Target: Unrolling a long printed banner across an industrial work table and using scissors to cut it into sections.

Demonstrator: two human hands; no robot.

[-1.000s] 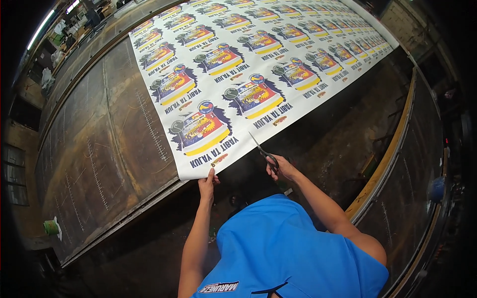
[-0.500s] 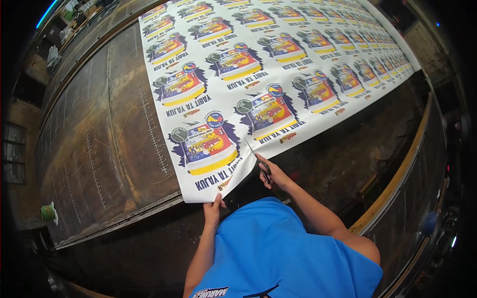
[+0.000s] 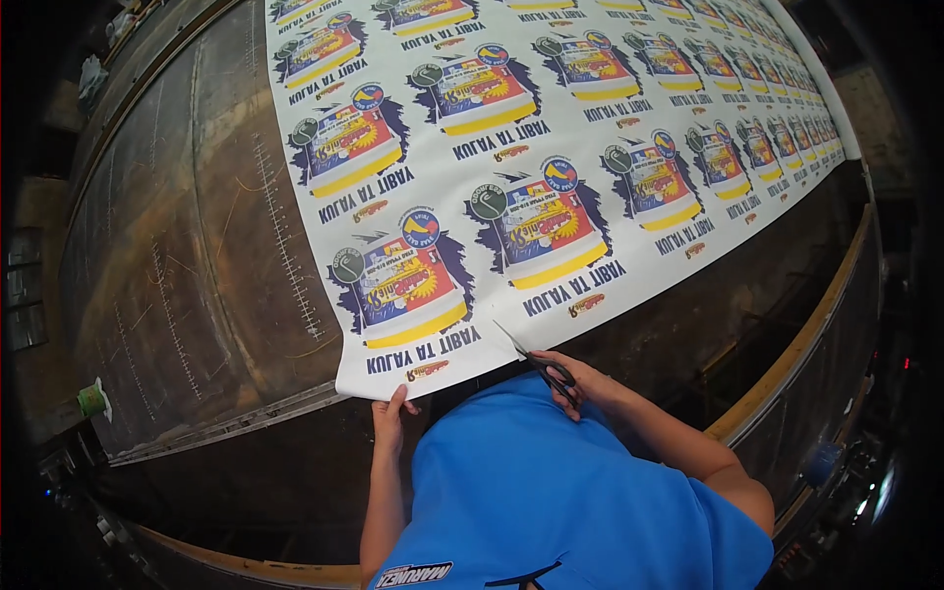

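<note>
A large white printed sheet (image 3: 610, 133) with rows of colourful repeated designs lies over the table and reaches its near edge. My left hand (image 3: 390, 418) pinches the sheet's near edge close to its left corner, thumb on top. In my right hand (image 3: 580, 383) is a pair of scissors (image 3: 551, 372) with dark handles. Their blades point up and left, over the sheet's near edge between the two closest prints. A short slit or crease seems to run from that edge near the blades; the exact cut is hard to make out.
The brown, scratched table top (image 3: 187, 226) shows to the left of the sheet, with stitch-like marks along it. A green roll or cup (image 3: 91, 400) sits at its near left corner. A wooden rail (image 3: 796, 344) runs along the right, beyond a dark gap.
The scissors have moved right and nearer to me, and their blades have drawn back toward the sheet's edge. My left hand has shifted left with the corner, and the sheet lies flatter.
</note>
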